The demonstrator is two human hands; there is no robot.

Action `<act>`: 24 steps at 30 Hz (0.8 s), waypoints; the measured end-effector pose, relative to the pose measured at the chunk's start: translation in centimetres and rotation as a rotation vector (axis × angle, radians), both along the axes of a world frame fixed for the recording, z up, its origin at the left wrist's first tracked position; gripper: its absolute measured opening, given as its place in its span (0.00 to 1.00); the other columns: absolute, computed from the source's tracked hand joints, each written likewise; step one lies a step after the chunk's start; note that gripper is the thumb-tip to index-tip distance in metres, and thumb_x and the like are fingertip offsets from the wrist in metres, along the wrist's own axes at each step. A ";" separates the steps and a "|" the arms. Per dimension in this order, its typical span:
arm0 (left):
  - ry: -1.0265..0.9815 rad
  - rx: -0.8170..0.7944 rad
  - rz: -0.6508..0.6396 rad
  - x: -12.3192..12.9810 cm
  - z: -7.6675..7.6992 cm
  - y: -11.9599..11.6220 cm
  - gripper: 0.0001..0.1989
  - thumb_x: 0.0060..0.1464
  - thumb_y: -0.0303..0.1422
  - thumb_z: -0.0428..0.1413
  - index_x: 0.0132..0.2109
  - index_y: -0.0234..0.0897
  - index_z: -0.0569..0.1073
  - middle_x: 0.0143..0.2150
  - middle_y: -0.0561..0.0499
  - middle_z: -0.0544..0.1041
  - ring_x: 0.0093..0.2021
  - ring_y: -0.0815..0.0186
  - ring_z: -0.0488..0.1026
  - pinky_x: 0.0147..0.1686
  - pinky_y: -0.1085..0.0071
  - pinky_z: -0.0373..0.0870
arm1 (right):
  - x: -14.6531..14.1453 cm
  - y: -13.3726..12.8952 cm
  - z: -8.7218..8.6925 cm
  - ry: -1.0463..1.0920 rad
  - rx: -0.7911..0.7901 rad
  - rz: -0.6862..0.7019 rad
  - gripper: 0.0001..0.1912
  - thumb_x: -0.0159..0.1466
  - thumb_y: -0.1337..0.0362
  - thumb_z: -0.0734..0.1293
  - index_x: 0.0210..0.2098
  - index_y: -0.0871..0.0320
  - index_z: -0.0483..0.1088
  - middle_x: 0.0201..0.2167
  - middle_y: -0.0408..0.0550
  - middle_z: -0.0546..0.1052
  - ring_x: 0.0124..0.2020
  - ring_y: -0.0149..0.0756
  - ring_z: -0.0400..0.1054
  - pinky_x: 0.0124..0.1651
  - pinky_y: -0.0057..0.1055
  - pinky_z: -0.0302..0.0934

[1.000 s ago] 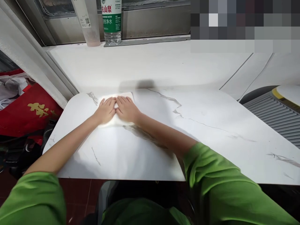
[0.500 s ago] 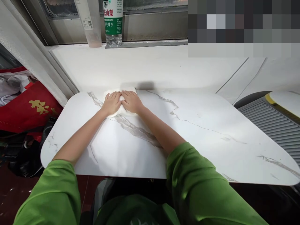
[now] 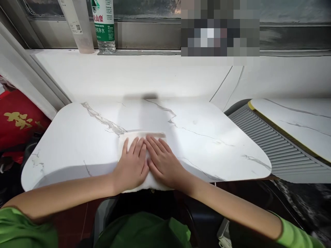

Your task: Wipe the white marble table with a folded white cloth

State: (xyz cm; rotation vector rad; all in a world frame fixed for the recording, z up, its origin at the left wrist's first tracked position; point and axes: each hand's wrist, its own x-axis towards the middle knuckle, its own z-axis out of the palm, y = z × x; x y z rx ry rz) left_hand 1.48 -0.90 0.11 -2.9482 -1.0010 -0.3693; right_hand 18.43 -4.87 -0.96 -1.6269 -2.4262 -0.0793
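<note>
A folded white cloth [image 3: 142, 134] lies at the near edge of a white marble-patterned table [image 3: 222, 155]. My left hand [image 3: 132, 162] rests flat on the cloth's left part, fingers stretched away from me. Beside it, my right hand [image 3: 164, 160] presses flat on the right part, its fingers also out straight. The two hands touch near the fingertips and thumbs. Part of the cloth is hidden under them.
On the ledge behind the table stand a clear plastic cup [image 3: 80, 31] and a water bottle [image 3: 105, 31]. A red bag [image 3: 20, 120] is at the left. Right of the table is a grey ribbed surface [image 3: 269, 137] beside another marble-patterned top [image 3: 297, 117].
Both hands and the cloth have slid from the far left of the table toward me and rightward, to the near edge. My elbows are now bent outward. The view has turned right.
</note>
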 end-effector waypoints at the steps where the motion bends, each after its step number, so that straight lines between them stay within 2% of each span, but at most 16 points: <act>1: 0.003 -0.004 -0.019 0.3 0.0 -0.5 0.27 0.66 0.32 0.41 0.67 0.20 0.60 0.69 0.32 0.62 0.71 0.45 0.55 0.69 0.42 0.46 | 0.4 -0.7 0.0 -0.016 -0.008 -0.003 0.32 0.70 0.64 0.51 0.70 0.73 0.53 0.71 0.63 0.55 0.73 0.50 0.46 0.71 0.53 0.46; 4: 0.004 -0.049 -0.045 1.3 0.0 -0.3 0.27 0.65 0.32 0.42 0.67 0.20 0.60 0.69 0.33 0.62 0.71 0.47 0.55 0.70 0.43 0.46 | 1.1 -0.6 0.3 -0.052 -0.087 -0.034 0.33 0.69 0.64 0.51 0.70 0.73 0.51 0.71 0.65 0.54 0.73 0.52 0.44 0.70 0.56 0.47; 7: 0.001 -0.109 0.010 2.8 -0.1 2.0 0.28 0.64 0.32 0.42 0.67 0.19 0.60 0.70 0.32 0.61 0.72 0.48 0.54 0.70 0.44 0.45 | 1.7 2.2 0.6 -0.005 -0.155 -0.085 0.32 0.70 0.64 0.49 0.69 0.74 0.53 0.70 0.65 0.56 0.72 0.51 0.47 0.70 0.55 0.46; 11: 0.003 -0.155 0.140 5.5 -0.1 6.9 0.28 0.64 0.30 0.41 0.68 0.21 0.58 0.71 0.33 0.59 0.72 0.50 0.52 0.71 0.46 0.42 | 3.0 8.3 0.4 0.155 -0.075 -0.155 0.30 0.70 0.63 0.47 0.66 0.69 0.60 0.68 0.61 0.62 0.70 0.47 0.53 0.70 0.52 0.46; 13: 0.004 -0.167 0.181 7.0 0.0 9.9 0.27 0.65 0.29 0.40 0.68 0.23 0.58 0.71 0.34 0.59 0.72 0.52 0.52 0.71 0.47 0.41 | 4.2 11.7 0.2 0.204 -0.038 -0.156 0.28 0.69 0.64 0.49 0.64 0.68 0.62 0.66 0.61 0.65 0.68 0.49 0.56 0.69 0.51 0.47; 18: -0.090 -0.172 0.193 9.9 0.0 17.2 0.24 0.65 0.31 0.42 0.65 0.30 0.62 0.69 0.39 0.63 0.70 0.57 0.57 0.71 0.52 0.43 | 7.3 19.5 -0.6 0.266 0.033 -0.124 0.26 0.66 0.67 0.52 0.58 0.66 0.67 0.62 0.61 0.71 0.63 0.50 0.62 0.66 0.50 0.51; 21: -0.125 -0.192 0.179 10.8 0.1 20.1 0.23 0.64 0.31 0.42 0.63 0.32 0.64 0.67 0.40 0.66 0.68 0.58 0.59 0.70 0.54 0.44 | 8.3 22.3 -0.8 0.299 0.073 -0.148 0.23 0.64 0.68 0.52 0.53 0.62 0.70 0.55 0.58 0.76 0.57 0.50 0.67 0.61 0.50 0.55; 24: -0.125 -0.198 0.165 11.1 0.2 21.2 0.23 0.64 0.32 0.42 0.63 0.32 0.64 0.67 0.41 0.66 0.68 0.58 0.59 0.70 0.55 0.44 | 8.5 23.3 -0.9 0.296 0.075 -0.196 0.23 0.63 0.69 0.51 0.51 0.62 0.71 0.53 0.58 0.77 0.55 0.49 0.68 0.61 0.48 0.55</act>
